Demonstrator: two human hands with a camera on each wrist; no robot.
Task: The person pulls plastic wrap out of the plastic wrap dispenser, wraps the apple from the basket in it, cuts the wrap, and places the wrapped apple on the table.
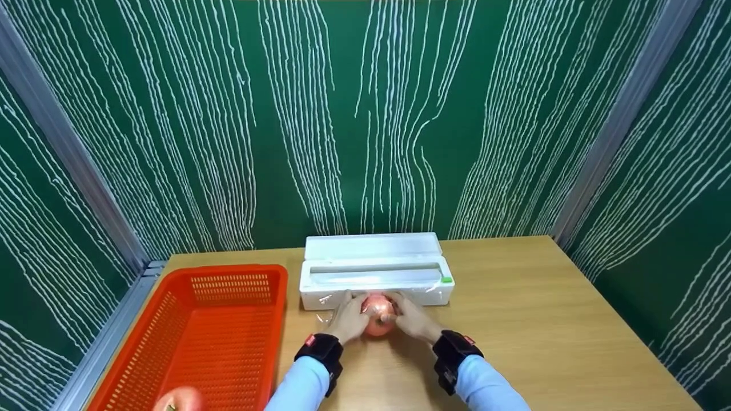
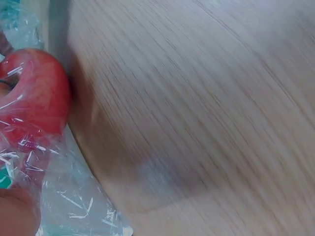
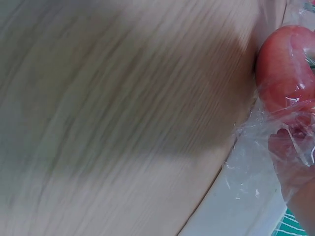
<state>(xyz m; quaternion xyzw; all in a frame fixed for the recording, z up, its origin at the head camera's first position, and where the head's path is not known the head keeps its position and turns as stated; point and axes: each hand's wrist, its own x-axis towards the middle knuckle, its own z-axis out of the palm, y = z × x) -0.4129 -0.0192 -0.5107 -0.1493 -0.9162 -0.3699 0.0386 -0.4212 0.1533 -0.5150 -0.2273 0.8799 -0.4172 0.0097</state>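
A red apple sits on the table in front of the white cling film box, between both hands. Clear cling film drapes over the apple and wrinkles around it in both wrist views. My left hand curls round the apple's left side, thumb on top. From the right, my right hand grips the same apple, its thumb also near the stem. Film covers some of the fingers in the right wrist view. The open cling film box lies just beyond the hands, its roll inside.
An orange plastic basket stands on the left of the wooden table. Another apple is at its near end. The box's lid is raised toward the green wall, which has white wavy lines.
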